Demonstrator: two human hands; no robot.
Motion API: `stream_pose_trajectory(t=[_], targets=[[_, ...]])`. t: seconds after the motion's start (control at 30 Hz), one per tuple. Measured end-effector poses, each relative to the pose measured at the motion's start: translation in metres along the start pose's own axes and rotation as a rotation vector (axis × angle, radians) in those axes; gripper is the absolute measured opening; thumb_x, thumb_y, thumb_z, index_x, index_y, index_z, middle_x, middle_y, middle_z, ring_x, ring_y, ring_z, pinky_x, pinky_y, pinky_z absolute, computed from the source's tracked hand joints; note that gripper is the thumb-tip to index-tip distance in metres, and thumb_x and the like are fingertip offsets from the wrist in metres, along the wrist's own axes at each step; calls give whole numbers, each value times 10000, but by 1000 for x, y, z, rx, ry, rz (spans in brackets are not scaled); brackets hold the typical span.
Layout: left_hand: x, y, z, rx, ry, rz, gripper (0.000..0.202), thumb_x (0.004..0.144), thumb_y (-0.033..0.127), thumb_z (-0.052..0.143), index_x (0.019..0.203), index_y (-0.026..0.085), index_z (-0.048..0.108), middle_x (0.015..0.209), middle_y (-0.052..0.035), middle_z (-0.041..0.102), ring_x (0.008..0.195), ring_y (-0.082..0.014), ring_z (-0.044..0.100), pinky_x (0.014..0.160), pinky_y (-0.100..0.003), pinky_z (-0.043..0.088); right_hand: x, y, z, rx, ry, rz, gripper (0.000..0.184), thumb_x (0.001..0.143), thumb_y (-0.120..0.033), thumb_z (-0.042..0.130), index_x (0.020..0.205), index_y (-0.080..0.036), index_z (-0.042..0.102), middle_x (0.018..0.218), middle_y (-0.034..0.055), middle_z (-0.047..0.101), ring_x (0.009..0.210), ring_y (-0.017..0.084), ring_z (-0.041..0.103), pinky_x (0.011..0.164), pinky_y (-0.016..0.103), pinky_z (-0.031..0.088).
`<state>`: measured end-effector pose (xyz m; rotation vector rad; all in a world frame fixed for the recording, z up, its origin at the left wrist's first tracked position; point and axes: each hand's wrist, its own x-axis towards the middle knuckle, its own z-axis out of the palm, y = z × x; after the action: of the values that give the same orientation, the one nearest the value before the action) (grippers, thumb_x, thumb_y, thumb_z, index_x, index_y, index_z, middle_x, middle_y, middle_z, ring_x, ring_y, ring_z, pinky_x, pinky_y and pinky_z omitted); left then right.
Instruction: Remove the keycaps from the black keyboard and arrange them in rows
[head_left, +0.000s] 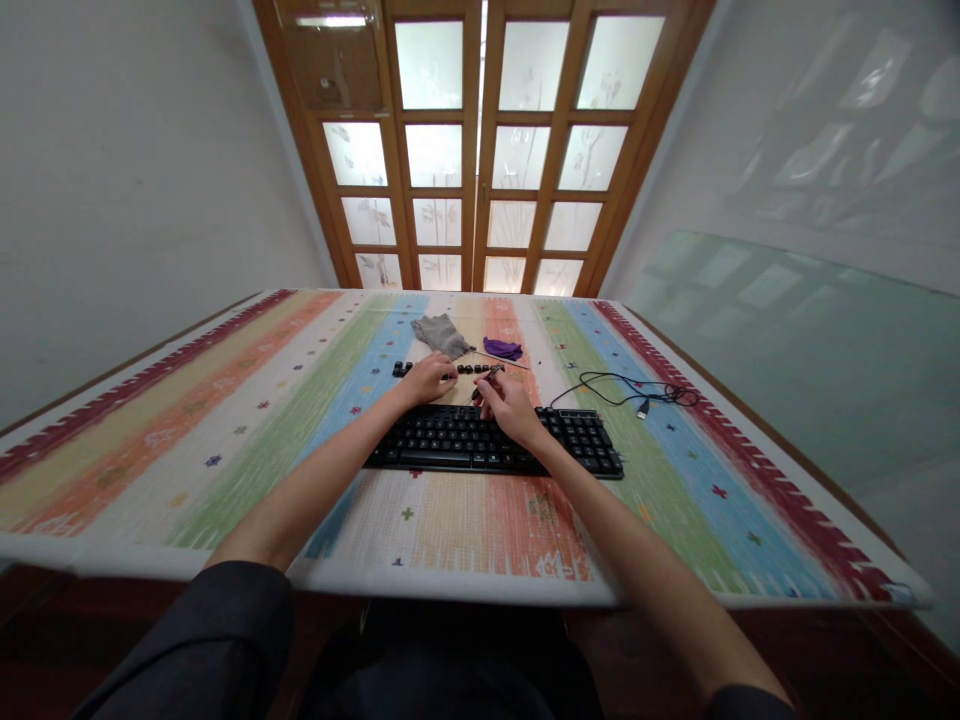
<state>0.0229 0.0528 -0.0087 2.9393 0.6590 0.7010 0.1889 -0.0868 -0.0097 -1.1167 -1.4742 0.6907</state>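
A black keyboard [442, 440] lies in front of me, its top edge just below my hands. My right hand [511, 405] is over its upper middle, fingers pinched on a small dark tool with thin wire ends, which looks like a keycap puller [477, 393]. Beyond the keyboard, several loose black keycaps [401, 369] form a row on the cloth. My left hand [429, 380] reaches to this row and covers part of it. Its fingers are curled together; whether a keycap is between them is too small to see.
Past the keycaps lie a grey cloth [441, 335], a thin dark stick [501, 359] and a purple cloth [502, 348]. The keyboard's cable [600, 376] loops to the right, ending in a USB plug [643, 409]. A striped tablecloth [247, 450] covers the table.
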Motion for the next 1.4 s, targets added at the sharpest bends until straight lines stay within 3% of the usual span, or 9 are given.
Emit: stream_pose_trajectory(t=[0.2,0.47,0.7,0.87,1.03,1.2,1.3,1.4], targets=[[-15,14,-5,-101,-17,-13,174,859,203,552,858,164,722,831,-62,693,762,-169,612,776,-284,474,-1,-1,5,-176,-67,-67,294,931,-485,485,852,-205,529,646,-14,618,479,129,579,539,268,465],[-27,23,-7,-158,-83,-46,178,833,169,561,855,163,737,725,-39,712,646,-145,622,652,-230,428,3,4,16,-107,-66,18,297,918,-496,490,854,-207,520,646,-13,618,492,148,612,515,268,467],[-29,23,-10,-176,-99,10,195,852,182,541,749,149,703,669,-30,685,596,-127,585,600,-210,379,3,-9,19,-318,-194,-116,178,941,-348,501,858,-200,558,631,-20,600,540,153,598,602,276,452],[-30,23,-11,-182,-115,0,175,843,169,554,851,152,728,732,-30,715,649,-131,618,647,-210,415,9,-10,17,-411,-139,-67,220,956,-328,488,783,-195,520,641,12,637,570,150,611,592,255,447],[-30,26,-14,-153,-144,-39,186,823,144,565,868,152,745,766,-45,731,684,-146,647,669,-224,442,20,0,17,-299,-96,49,263,956,-364,478,746,-206,491,596,1,646,463,134,597,507,240,459],[-33,26,-15,-122,-154,-38,218,816,122,556,922,149,745,849,-67,744,779,-177,669,757,-268,486,26,12,14,-172,25,193,257,944,-374,480,751,-205,480,570,-5,634,431,129,589,465,232,466],[-35,27,-16,-160,-95,-31,293,773,64,547,987,150,727,954,-70,743,912,-193,664,856,-302,497,25,16,9,-92,7,197,258,930,-421,489,792,-203,488,562,-9,627,445,139,599,449,233,463],[-35,29,-18,-248,-59,-64,385,707,41,571,1050,151,707,1036,-62,735,968,-196,653,845,-295,512,21,15,5,-47,-20,143,297,904,-492,504,832,-204,497,579,-10,623,461,146,604,453,242,465]])
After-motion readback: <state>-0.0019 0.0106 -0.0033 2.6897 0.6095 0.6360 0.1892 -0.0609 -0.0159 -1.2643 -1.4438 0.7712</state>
